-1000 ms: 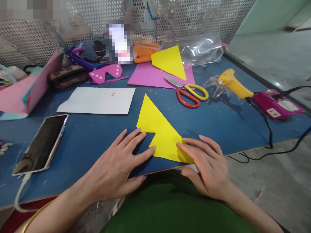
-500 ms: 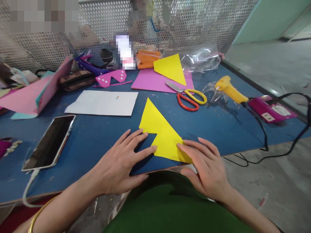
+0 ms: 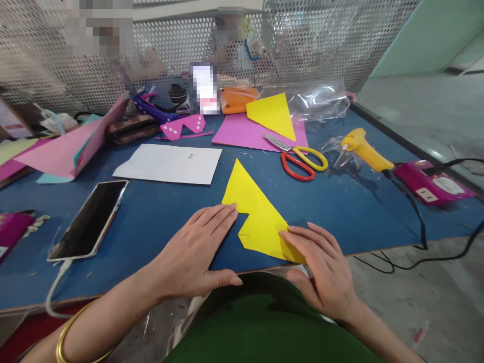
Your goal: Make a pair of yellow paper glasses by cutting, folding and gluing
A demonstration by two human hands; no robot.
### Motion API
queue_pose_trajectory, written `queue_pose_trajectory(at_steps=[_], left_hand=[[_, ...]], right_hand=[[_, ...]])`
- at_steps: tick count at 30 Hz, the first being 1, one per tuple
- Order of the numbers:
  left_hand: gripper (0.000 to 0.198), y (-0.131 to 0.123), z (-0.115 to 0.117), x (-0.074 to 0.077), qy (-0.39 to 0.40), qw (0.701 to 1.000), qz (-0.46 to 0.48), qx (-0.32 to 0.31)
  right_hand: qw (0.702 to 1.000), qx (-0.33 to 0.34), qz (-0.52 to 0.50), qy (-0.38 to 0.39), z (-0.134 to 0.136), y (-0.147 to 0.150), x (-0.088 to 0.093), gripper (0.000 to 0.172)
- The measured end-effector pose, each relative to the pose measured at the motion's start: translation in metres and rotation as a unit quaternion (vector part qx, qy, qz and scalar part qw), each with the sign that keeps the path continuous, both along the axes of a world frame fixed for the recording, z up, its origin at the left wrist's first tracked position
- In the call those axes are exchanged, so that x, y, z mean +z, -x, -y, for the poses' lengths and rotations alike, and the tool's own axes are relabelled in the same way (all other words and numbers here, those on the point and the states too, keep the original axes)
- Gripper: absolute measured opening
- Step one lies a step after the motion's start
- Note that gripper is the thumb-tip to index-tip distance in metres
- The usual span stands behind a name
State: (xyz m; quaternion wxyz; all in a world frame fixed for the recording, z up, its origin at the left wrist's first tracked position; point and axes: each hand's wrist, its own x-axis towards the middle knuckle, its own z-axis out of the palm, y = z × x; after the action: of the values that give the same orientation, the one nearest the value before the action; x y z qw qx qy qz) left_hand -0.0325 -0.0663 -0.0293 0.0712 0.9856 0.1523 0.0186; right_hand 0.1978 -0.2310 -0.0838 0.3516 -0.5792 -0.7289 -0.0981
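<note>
A folded yellow paper (image 3: pixel 256 209) lies on the blue table (image 3: pixel 340 201) near its front edge, with a notch cut out of its left side. My left hand (image 3: pixel 196 252) rests flat on the table, fingers together, its fingertips touching the paper's left corner. My right hand (image 3: pixel 321 267) lies open with fingers spread, pressing down on the paper's lower right corner. Neither hand grips anything.
Scissors (image 3: pixel 300 159) with red and yellow handles lie behind the paper. A yellow glue gun (image 3: pixel 365 151) and a pink power strip (image 3: pixel 431 184) sit at the right. A phone (image 3: pixel 91 219), white sheet (image 3: pixel 170 164), pink sheet (image 3: pixel 242 133) and yellow triangle (image 3: pixel 274 115) lie farther off.
My left hand's fingers have drawn together and slid up to the paper's left corner. The view has tilted up slightly. My right hand stays pressed on the paper.
</note>
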Motion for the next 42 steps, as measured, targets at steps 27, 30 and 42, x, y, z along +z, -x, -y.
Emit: queue_pose_trajectory(at_steps=[27,30,42], left_hand=[[0.047,-0.042,-0.033,0.014,0.454,0.793,0.191,0.357],[0.023,-0.051,-0.036,0.018,0.518,0.759,0.167,0.358],[0.036,-0.084,-0.043,0.035,0.552,0.617,0.412,0.381]], right_hand=[[0.976,0.056,0.206,0.037,-0.007,0.003,0.032,0.029],[0.984,0.04,0.169,0.029,-0.007,0.0,0.031,0.026],[0.832,0.018,-0.551,0.059,-0.097,-0.01,0.045,0.05]])
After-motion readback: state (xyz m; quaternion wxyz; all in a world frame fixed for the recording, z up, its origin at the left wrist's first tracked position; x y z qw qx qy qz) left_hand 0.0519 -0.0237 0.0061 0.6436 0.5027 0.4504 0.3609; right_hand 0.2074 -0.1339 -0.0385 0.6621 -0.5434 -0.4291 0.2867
